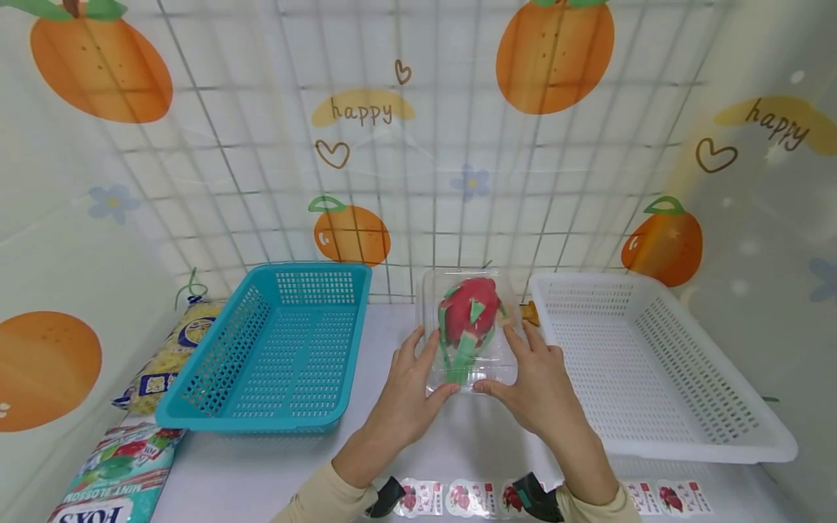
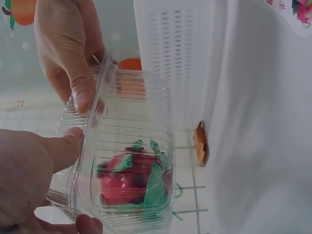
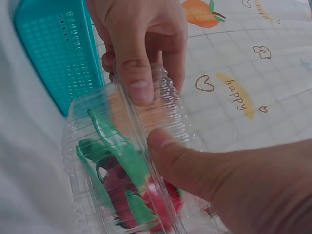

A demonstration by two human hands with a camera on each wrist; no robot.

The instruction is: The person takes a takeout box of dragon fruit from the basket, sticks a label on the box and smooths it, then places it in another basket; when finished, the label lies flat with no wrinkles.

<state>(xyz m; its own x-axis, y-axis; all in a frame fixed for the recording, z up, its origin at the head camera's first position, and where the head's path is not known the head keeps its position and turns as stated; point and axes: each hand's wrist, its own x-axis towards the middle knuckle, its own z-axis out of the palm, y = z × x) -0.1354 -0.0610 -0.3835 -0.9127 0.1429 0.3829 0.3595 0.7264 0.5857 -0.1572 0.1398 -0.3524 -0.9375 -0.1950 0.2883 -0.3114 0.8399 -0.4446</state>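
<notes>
A clear plastic clamshell box (image 1: 428, 305) with a red dragon fruit (image 1: 474, 305) with green scales inside is held between both hands. In the head view it hangs over the white table between two baskets. My left hand (image 1: 408, 392) grips its left side, thumb at the near edge. My right hand (image 1: 543, 385) grips the right side, its thumb close to the other one. In the left wrist view both thumbs press on the box's rim (image 2: 90, 141), where lid and base meet. The right wrist view shows the lid closed over the fruit (image 3: 117, 180).
A teal basket (image 1: 356, 349) stands left and a white basket (image 1: 719, 356) right. A yellow-and-blue bag (image 1: 160, 370) and a Foxs Mint Blossom bag (image 1: 118, 472) lie far left. Dragon fruit stickers (image 1: 467, 500) line the near edge. Something orange-brown (image 1: 530, 313) sits beside the white basket.
</notes>
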